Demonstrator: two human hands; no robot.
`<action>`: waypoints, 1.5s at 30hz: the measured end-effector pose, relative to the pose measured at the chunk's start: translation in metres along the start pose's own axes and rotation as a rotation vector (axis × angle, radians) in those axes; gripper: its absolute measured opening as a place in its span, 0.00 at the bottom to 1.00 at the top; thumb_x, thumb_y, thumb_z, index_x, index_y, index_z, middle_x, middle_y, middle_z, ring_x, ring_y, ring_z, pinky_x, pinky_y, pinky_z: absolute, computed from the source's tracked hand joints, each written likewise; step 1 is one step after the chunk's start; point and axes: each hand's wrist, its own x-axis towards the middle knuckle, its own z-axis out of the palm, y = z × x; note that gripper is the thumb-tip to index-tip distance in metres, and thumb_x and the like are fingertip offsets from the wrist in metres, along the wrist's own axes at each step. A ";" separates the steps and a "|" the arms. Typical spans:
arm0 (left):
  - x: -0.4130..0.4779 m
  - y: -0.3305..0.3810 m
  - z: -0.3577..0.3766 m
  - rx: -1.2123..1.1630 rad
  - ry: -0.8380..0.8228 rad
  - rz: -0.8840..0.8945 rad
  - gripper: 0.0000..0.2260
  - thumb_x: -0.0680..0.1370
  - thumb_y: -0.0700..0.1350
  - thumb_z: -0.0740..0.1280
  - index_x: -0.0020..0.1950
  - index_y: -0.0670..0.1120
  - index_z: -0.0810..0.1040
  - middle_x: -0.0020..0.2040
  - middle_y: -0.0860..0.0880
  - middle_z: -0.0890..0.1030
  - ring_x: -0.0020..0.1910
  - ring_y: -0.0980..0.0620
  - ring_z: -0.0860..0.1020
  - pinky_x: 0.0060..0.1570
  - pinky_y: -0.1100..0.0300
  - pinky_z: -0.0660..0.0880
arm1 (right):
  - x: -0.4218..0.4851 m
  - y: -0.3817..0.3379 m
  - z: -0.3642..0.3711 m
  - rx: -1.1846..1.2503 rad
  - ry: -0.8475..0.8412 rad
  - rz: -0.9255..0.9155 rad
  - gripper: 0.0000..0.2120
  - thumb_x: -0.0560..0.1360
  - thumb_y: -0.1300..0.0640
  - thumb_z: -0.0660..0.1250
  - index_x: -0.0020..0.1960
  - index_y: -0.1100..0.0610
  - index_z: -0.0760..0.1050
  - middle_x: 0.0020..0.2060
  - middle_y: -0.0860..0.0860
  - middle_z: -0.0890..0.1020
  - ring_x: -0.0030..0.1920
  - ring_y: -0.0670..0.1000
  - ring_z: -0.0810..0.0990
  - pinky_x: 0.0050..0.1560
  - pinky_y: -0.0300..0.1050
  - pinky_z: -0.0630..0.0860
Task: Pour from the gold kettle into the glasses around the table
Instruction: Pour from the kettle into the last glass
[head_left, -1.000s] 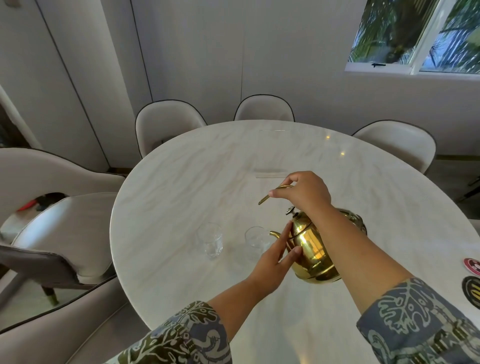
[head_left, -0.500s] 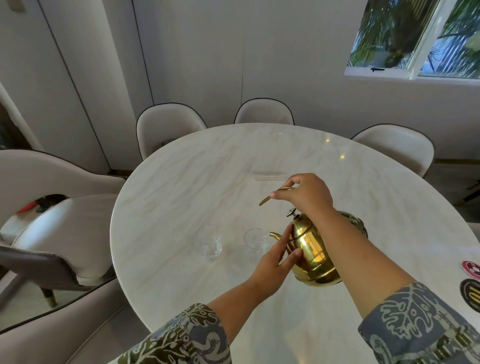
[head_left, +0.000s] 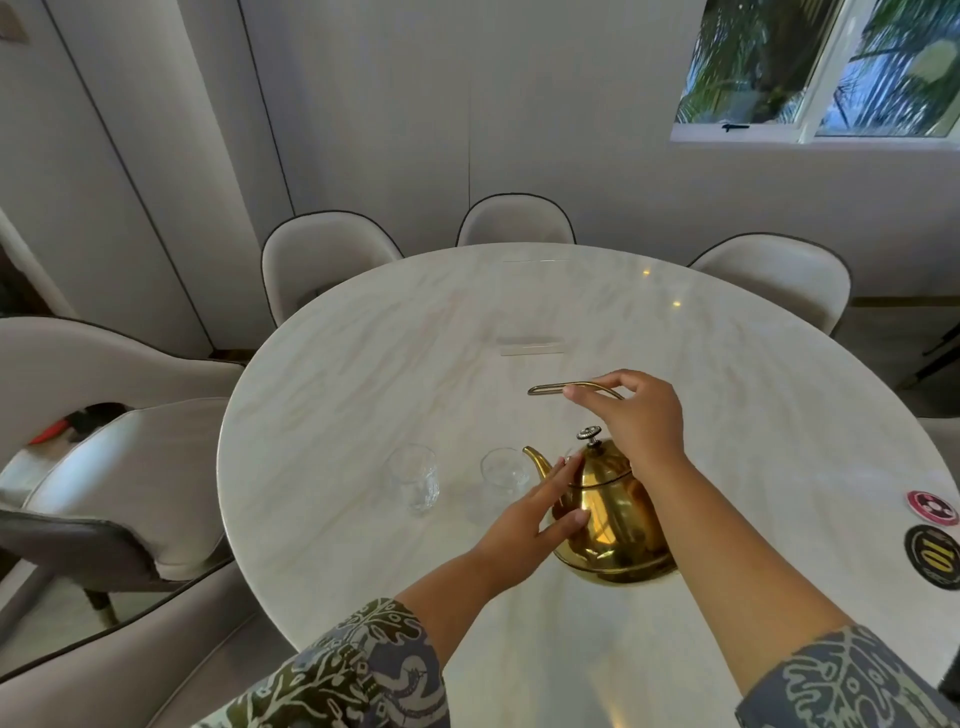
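Upright on the marble table (head_left: 363, 374), the gold kettle (head_left: 610, 514) stands just right of two glasses (head_left: 413, 478). Right hand (head_left: 636, 415) grips its handle (head_left: 566, 387); left hand (head_left: 530, 514), fingers open, rests flat against its side.

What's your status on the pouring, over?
Right hand gripping handle of gold kettle; left hand flat against its side. Kettle upright on table. Two glasses beside spout, path clear.

Pale padded chairs ring the far side: one (head_left: 322, 265) at the left, one (head_left: 517, 221) in the middle, one (head_left: 779, 278) at the right. Two round coasters lie near the right edge, a pink one (head_left: 932, 508) just beyond a black one (head_left: 932, 564) (yellow lettering, unreadable). A window (head_left: 815, 67) shows palm leaves.
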 end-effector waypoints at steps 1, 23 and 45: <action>-0.002 0.000 0.000 0.008 -0.004 0.001 0.26 0.80 0.55 0.58 0.74 0.66 0.50 0.73 0.65 0.52 0.75 0.60 0.53 0.71 0.64 0.53 | -0.003 0.003 -0.001 0.030 0.018 0.009 0.15 0.65 0.45 0.76 0.45 0.55 0.82 0.51 0.49 0.83 0.53 0.48 0.77 0.44 0.43 0.70; -0.044 0.000 -0.042 0.209 0.111 -0.025 0.25 0.79 0.58 0.57 0.72 0.71 0.49 0.78 0.60 0.50 0.75 0.53 0.59 0.69 0.58 0.61 | -0.028 -0.031 0.026 0.259 -0.029 -0.053 0.16 0.66 0.47 0.77 0.47 0.56 0.82 0.45 0.47 0.83 0.46 0.43 0.76 0.40 0.39 0.70; -0.045 -0.029 -0.080 -0.069 0.237 -0.129 0.23 0.78 0.61 0.57 0.69 0.74 0.50 0.74 0.52 0.67 0.71 0.50 0.67 0.70 0.53 0.64 | -0.001 -0.081 0.105 -0.030 -0.248 -0.127 0.16 0.65 0.44 0.76 0.44 0.54 0.80 0.57 0.53 0.81 0.57 0.53 0.77 0.46 0.45 0.74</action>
